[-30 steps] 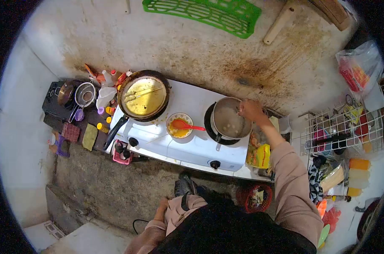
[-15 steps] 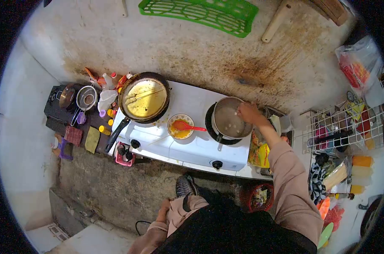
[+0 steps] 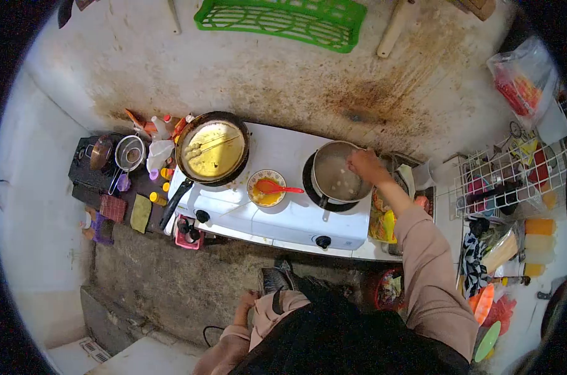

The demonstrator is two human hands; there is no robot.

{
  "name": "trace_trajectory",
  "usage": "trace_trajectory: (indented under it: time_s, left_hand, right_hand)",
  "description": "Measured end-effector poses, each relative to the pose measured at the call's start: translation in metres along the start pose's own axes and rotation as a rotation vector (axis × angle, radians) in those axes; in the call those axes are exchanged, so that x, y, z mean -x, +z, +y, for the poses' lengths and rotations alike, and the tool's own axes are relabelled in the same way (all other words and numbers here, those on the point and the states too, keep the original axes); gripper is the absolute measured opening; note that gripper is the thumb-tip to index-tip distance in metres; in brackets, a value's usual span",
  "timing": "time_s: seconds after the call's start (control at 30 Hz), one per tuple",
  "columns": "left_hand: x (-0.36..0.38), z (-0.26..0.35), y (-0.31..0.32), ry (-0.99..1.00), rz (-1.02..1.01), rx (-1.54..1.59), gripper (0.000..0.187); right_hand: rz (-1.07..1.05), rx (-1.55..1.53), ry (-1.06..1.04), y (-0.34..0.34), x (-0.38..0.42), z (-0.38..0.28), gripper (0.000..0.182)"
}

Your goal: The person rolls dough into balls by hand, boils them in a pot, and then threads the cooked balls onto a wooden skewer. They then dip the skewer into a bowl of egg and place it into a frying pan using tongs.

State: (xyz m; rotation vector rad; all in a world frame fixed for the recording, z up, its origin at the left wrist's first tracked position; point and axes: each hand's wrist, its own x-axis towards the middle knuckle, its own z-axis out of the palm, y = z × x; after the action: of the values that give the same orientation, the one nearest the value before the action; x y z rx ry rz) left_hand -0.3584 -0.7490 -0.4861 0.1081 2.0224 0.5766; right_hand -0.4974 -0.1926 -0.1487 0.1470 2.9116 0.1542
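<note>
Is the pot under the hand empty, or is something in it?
Not empty: the pot holds what looks like cloudy liquid, with small pale pieces showing.

I wear long, loose, dusty pink-beige sleeves (image 3: 430,275), a large plain black cloth garment (image 3: 352,340) and a dark shoe (image 3: 274,279) with grey markings.

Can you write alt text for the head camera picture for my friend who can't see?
A right hand reaches over a pot of cloudy liquid on a white stove. Left of it are a bowl with a red spoon and a pan with food on sticks; the left hand is down low.
</note>
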Motion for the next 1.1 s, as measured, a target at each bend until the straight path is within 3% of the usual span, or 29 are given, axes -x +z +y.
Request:
trace_trajectory:
  time_s: [0.1,0.23,0.37,0.43,0.53,0.63,0.73,0.8,0.83,0.9,1.03,1.1]
  left_hand:
    - [-0.020,-0.016,0.003,0.072,0.019,-0.116,0.049]
    - [0.003,0.009,-0.028,-0.044,0.054,-0.093,0.049]
    - [0.022,0.035,-0.053,0.035,0.066,-0.176,0.048]
    - [0.053,0.082,-0.075,0.039,0.113,-0.212,0.047]
    - [0.043,0.101,-0.083,0.262,0.101,-0.157,0.045]
    - [0.001,0.119,-0.078,0.552,0.033,-0.170,0.042]
    - [0.038,0.212,-0.077,0.504,-0.275,0.253,0.041]
    - [0.063,0.274,-0.072,0.557,-0.316,0.002,0.044]
    - [0.072,0.302,-0.065,0.588,-0.337,-0.128,0.046]
    - [0.087,0.349,-0.040,0.700,-0.318,-0.255,0.049]
    - [0.109,0.414,0.029,0.834,-0.302,-0.319,0.060]
    - [0.145,0.448,0.064,0.814,-0.426,-0.246,0.064]
  right_hand:
    - [0.027,0.063,-0.004,-0.002,0.004,-0.002,0.014]
    - [0.160,0.070,0.053,-0.015,0.015,-0.001,0.019]
    - [0.427,-0.357,0.117,-0.054,0.060,-0.006,0.022]
    - [0.500,-0.580,0.139,-0.062,0.089,-0.009,0.021]
    - [0.334,-0.934,0.232,-0.054,0.140,-0.019,0.028]
    - [0.401,-1.169,0.267,-0.010,0.196,-0.032,0.028]
    - [0.341,-1.348,0.407,0.036,0.252,-0.052,0.024]
    - [0.402,-1.509,0.378,0.068,0.288,-0.064,0.021]
    - [0.419,-1.610,0.503,0.077,0.305,-0.073,0.019]
    - [0.494,-1.704,0.544,0.094,0.340,-0.081,0.019]
    - [0.552,-1.692,0.634,0.089,0.402,-0.091,0.025]
    - [0.530,-1.380,0.723,0.086,0.432,-0.091,0.030]
